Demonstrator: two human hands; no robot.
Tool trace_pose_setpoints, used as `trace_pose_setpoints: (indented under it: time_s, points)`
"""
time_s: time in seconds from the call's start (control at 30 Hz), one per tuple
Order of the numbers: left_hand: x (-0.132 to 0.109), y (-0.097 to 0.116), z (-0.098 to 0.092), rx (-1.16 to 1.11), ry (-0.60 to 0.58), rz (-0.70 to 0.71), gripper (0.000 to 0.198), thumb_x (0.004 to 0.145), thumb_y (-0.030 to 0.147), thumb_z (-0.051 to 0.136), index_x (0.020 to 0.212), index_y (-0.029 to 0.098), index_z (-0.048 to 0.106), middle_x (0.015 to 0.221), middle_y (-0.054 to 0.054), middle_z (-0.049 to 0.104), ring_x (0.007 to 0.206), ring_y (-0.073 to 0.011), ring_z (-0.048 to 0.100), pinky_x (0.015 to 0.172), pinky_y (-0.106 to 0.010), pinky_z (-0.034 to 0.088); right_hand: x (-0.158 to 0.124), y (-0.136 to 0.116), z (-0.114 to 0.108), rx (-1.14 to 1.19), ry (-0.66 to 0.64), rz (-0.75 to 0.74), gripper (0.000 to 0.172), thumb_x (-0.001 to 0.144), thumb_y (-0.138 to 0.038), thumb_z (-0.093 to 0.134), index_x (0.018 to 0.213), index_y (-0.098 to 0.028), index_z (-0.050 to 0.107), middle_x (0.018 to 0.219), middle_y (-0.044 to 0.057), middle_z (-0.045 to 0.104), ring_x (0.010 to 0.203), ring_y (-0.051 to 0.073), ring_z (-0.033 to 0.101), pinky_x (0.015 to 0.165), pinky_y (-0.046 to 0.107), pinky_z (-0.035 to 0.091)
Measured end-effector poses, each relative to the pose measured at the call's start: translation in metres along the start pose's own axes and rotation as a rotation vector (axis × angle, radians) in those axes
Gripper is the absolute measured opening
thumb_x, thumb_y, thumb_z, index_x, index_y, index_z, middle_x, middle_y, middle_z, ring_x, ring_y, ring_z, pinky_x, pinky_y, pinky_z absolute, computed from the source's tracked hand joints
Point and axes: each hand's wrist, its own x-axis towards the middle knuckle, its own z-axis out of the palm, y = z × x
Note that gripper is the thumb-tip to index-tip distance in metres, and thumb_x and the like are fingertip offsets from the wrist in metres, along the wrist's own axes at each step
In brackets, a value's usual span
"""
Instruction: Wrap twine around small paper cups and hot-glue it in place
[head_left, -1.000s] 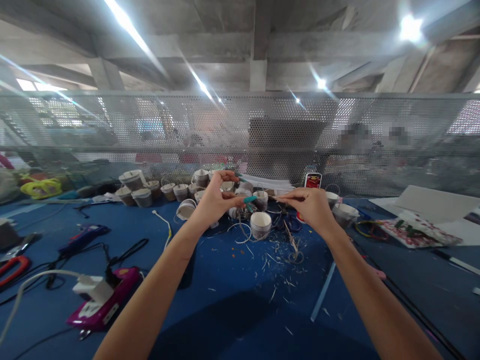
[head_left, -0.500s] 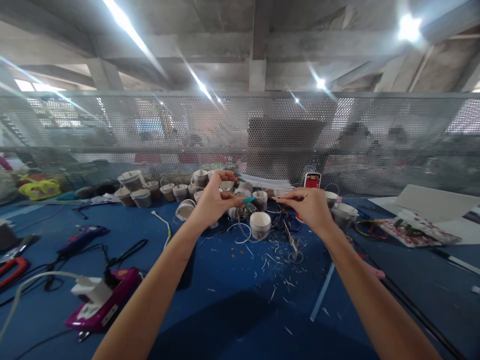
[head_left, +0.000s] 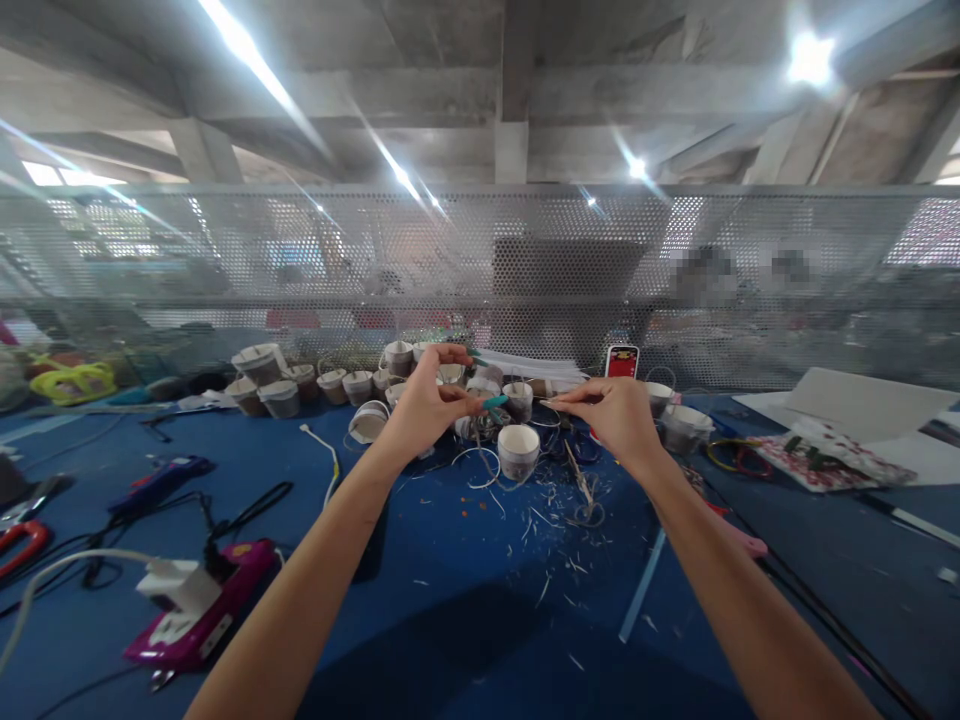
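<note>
My left hand (head_left: pixel 433 398) is raised over the table with thumb and index finger spread apart. Teal coverings, perhaps finger cots, show at those two fingertips, and nothing plain lies between them. My right hand (head_left: pixel 611 405) is closed in a pinch, level with the left. A tiny pale tip pokes out from its fingers, too small to name. Below and between the hands stands a small white cup (head_left: pixel 518 452) with a greyish band. Several similar little buckets with wire handles stand behind, partly hidden by my left hand.
Thin pale scraps and a frayed bundle of strands (head_left: pixel 581 475) lie on the blue table. At left are a purple power strip (head_left: pixel 202 610) and red-handled scissors (head_left: pixel 26 545). A phone (head_left: pixel 622 362) stands before the perforated metal screen (head_left: pixel 360 260). A blue strip (head_left: pixel 643 585) lies near my right forearm.
The view has shifted slightly, so everything sits a little further left. Both hands keep nearly the same pose, left spread and right pinched.
</note>
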Motion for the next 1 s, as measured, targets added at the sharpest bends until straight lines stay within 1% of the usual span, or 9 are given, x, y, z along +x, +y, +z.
trace_pose_setpoints:
  time_s: [0.13, 0.23, 0.37, 0.53, 0.7, 0.93, 1.0]
  points:
    - [0.0, 0.0, 0.0, 0.005, -0.006, 0.006, 0.052, 0.061, 0.023, 0.07, 0.104, 0.021, 0.04, 0.113, -0.007, 0.045, 0.057, -0.0049, 0.058, 0.059, -0.025, 0.053, 0.0, -0.001, 0.001, -0.004, -0.003, 0.016, 0.009, 0.063, -0.029, 0.071, 0.062, -0.02, 0.071, 0.064, 0.004, 0.07, 0.059, 0.018, 0.063, 0.058, 0.03, 0.047]
    - [-0.001, 0.001, 0.001, 0.01, 0.0, 0.007, 0.051, 0.061, 0.023, 0.07, 0.103, 0.021, 0.041, 0.113, -0.007, 0.046, 0.055, -0.0034, 0.056, 0.057, -0.024, 0.052, 0.0, -0.003, 0.001, -0.013, -0.002, 0.04, 0.01, 0.062, -0.028, 0.071, 0.061, -0.019, 0.071, 0.062, 0.004, 0.069, 0.057, 0.018, 0.063, 0.056, 0.03, 0.047]
    - [-0.001, 0.001, 0.002, 0.02, 0.001, 0.006, 0.049, 0.061, 0.021, 0.069, 0.102, 0.021, 0.042, 0.112, -0.007, 0.046, 0.053, -0.002, 0.053, 0.057, -0.023, 0.052, -0.001, -0.004, 0.002, -0.029, 0.0, 0.05, 0.011, 0.062, -0.029, 0.071, 0.058, -0.018, 0.07, 0.061, 0.004, 0.069, 0.057, 0.018, 0.062, 0.057, 0.03, 0.046]
    - [0.0, -0.003, 0.002, 0.025, -0.005, 0.022, 0.051, 0.062, 0.024, 0.069, 0.104, 0.021, 0.04, 0.112, -0.007, 0.046, 0.055, -0.0026, 0.054, 0.058, -0.022, 0.052, -0.003, -0.002, 0.006, -0.022, -0.001, 0.052, 0.01, 0.062, -0.027, 0.071, 0.058, -0.018, 0.07, 0.06, 0.003, 0.068, 0.056, 0.016, 0.061, 0.058, 0.029, 0.045]
    - [0.001, -0.006, 0.003, 0.031, 0.004, 0.022, 0.051, 0.062, 0.025, 0.07, 0.104, 0.021, 0.04, 0.112, -0.006, 0.046, 0.058, -0.0049, 0.058, 0.061, -0.024, 0.052, -0.004, -0.001, 0.01, 0.013, -0.019, 0.065, 0.013, 0.061, -0.028, 0.071, 0.056, -0.017, 0.068, 0.057, 0.003, 0.067, 0.054, 0.015, 0.059, 0.054, 0.027, 0.043]
    - [0.001, -0.005, 0.003, 0.037, 0.01, 0.019, 0.055, 0.061, 0.027, 0.071, 0.105, 0.021, 0.039, 0.112, -0.006, 0.047, 0.057, -0.0033, 0.055, 0.061, -0.023, 0.052, -0.004, -0.002, 0.012, -0.003, -0.016, 0.069, 0.013, 0.06, -0.025, 0.071, 0.053, -0.016, 0.065, 0.055, 0.003, 0.065, 0.051, 0.013, 0.057, 0.051, 0.025, 0.041]
    - [0.001, -0.005, 0.003, 0.049, 0.017, 0.021, 0.053, 0.061, 0.026, 0.071, 0.104, 0.021, 0.04, 0.111, -0.006, 0.048, 0.057, -0.0028, 0.054, 0.061, -0.023, 0.052, -0.005, -0.003, 0.014, 0.024, -0.035, 0.066, 0.01, 0.06, -0.023, 0.07, 0.056, -0.015, 0.066, 0.054, 0.002, 0.065, 0.051, 0.013, 0.056, 0.049, 0.024, 0.04]
